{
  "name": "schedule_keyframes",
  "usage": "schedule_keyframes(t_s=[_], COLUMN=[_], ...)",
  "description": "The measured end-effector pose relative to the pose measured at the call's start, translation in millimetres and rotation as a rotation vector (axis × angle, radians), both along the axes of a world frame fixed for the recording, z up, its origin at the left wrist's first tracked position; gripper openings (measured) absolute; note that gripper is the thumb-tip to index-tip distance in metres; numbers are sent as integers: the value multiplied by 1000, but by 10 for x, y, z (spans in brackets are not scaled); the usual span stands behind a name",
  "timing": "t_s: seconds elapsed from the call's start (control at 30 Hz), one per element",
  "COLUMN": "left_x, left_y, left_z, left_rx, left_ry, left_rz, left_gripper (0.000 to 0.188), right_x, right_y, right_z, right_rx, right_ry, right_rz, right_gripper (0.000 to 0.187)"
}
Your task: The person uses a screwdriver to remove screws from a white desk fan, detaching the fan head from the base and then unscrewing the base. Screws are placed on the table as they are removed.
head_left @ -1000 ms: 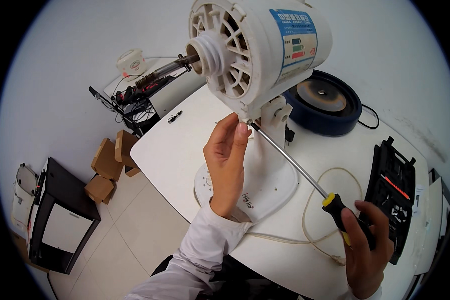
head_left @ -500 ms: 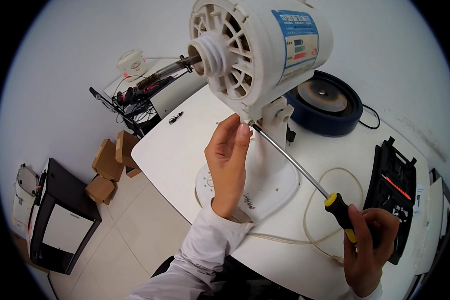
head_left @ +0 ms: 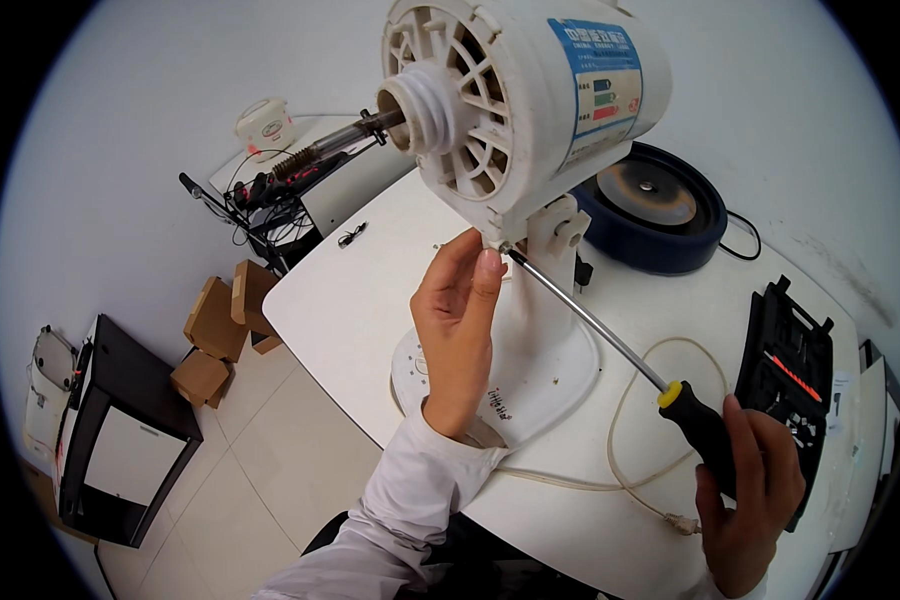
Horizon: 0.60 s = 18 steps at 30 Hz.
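A white fan motor housing [head_left: 530, 120] with a slotted front, a bare shaft [head_left: 340, 140] and a blue-and-white label stands tilted on its neck above a white base [head_left: 545, 380]. My left hand [head_left: 455, 320] is closed in a pinch at the housing's bottom edge, thumb and fingers on a small lower tab. Beside the thumb, the screwdriver's [head_left: 595, 325] tip meets a small screw [head_left: 506, 248] at that edge. My right hand [head_left: 755, 495] grips its black-and-yellow handle at the lower right. The palm side of that grip is partly hidden.
A round dark-blue appliance [head_left: 655, 205] sits behind the fan. On the right lies an open black tool case [head_left: 785, 370] with an orange-red item. A pale cord [head_left: 615, 450] loops over the white table [head_left: 340, 300]. Cardboard boxes [head_left: 215, 320] and a black cabinet [head_left: 125, 430] are at left.
The screwdriver handle has turned, and its yellow side stripe no longer shows. My right hand has shifted slightly right and down, its fingers rearranged on the handle. My left hand stays in place.
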<state>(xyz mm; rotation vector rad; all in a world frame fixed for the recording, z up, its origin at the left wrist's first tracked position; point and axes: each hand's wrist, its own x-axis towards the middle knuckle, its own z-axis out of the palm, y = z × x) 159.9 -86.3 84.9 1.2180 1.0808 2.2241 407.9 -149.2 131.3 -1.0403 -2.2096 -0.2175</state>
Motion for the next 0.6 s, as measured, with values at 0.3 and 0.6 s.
schedule_keyframes(t_s=[0.3,0.6], left_x=[-13,5], left_y=[-17,12], left_z=[-23,-2], left_rx=[-14,-23], left_ry=[-2,0], left_rz=[14,-6], left_gripper=[32,31], right_x=[-30,-29], right_y=[24,-19], right_z=[-95,42], right_rx=[-12,-108], right_ry=[108,41], right_rz=[77,95], right_gripper=[61,48])
